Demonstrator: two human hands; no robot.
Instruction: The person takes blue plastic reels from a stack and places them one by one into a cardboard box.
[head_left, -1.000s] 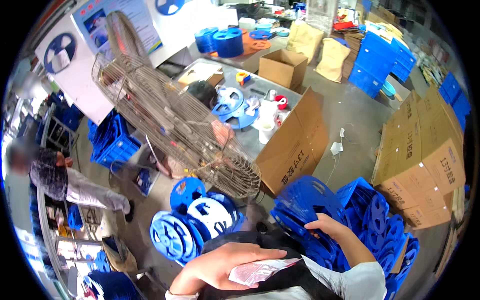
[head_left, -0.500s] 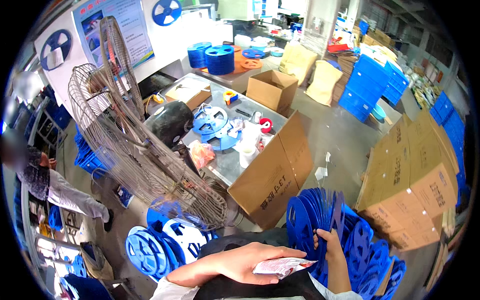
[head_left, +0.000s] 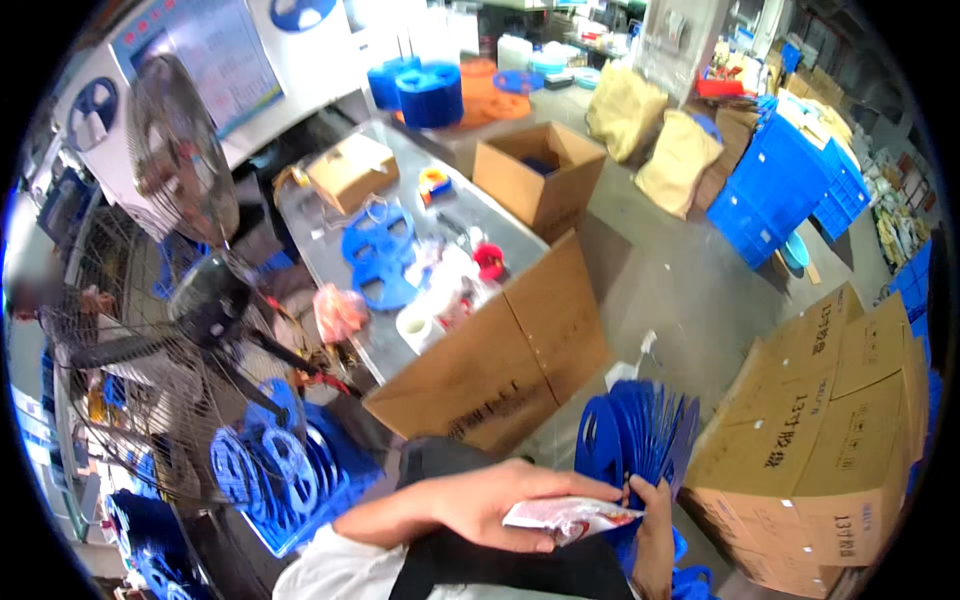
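My left hand (head_left: pixel 480 503) is closed on a small white and red plastic packet (head_left: pixel 575 518), held flat under the fingers in front of my dark apron. Just to the right stands a row of thin blue plastic reels (head_left: pixel 637 425), fanned apart at the top. My right hand (head_left: pixel 652 500) grips their near edge with its fingers curled. The packet's right end comes close to the right hand's fingertips. The lower part of the reels is hidden behind my hands and sleeve.
A large wire-cage fan (head_left: pixel 205 290) stands at left, with a crate of blue reels (head_left: pixel 290 490) below it. Ahead, an open carton (head_left: pixel 500 370) leans beside a metal table (head_left: pixel 310 225). Stacked cartons (head_left: pixel 800 450) stand at right. Farther off are sacks (head_left: pixel 680 160) and blue crates (head_left: pixel 770 185).
My view has turned, so the fan and table sit farther left and the right-hand cartons show lower. Both hands keep hold of the packet and the reels.
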